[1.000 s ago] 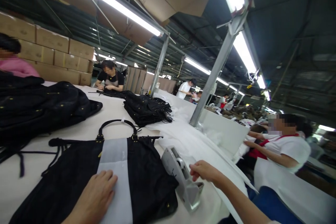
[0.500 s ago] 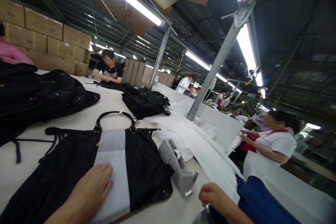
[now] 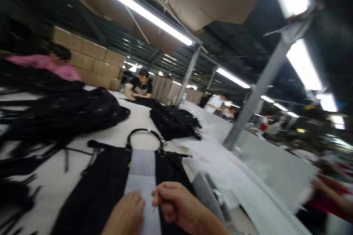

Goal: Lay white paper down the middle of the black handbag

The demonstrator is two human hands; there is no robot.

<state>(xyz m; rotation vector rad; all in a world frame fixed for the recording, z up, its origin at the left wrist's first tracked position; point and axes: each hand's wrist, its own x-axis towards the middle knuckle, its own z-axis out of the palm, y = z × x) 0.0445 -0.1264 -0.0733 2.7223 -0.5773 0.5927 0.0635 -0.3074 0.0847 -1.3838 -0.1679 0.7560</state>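
Observation:
A black bag (image 3: 104, 187) with a looped handle (image 3: 143, 131) lies flat on the pale table (image 3: 63, 176) in front of me. A white paper band (image 3: 142, 165) runs down its middle. My left hand (image 3: 125, 214) rests flat on the lower part of that band. My right hand (image 3: 179, 205) hovers just right of it over the band, thumb and fingers pinched; a small pale strip of tape seems to sit at the fingertips (image 3: 156, 200). The picture is blurred. A grey tape dispenser (image 3: 209, 194) stands right of the bag, close behind my right hand.
Heaps of black bags lie at the left (image 3: 68, 112) and further back (image 3: 173, 121). White sheets (image 3: 220, 165) and a white divider (image 3: 275, 169) with a metal post (image 3: 256, 95) run along the right. Other people work behind (image 3: 140, 84), at the left (image 3: 52, 64) and right (image 3: 331, 187).
My right hand left the tape dispenser, dropped to the table edge, then came in over the white band with fingers pinched. My left hand stayed on the band. The camera swung left.

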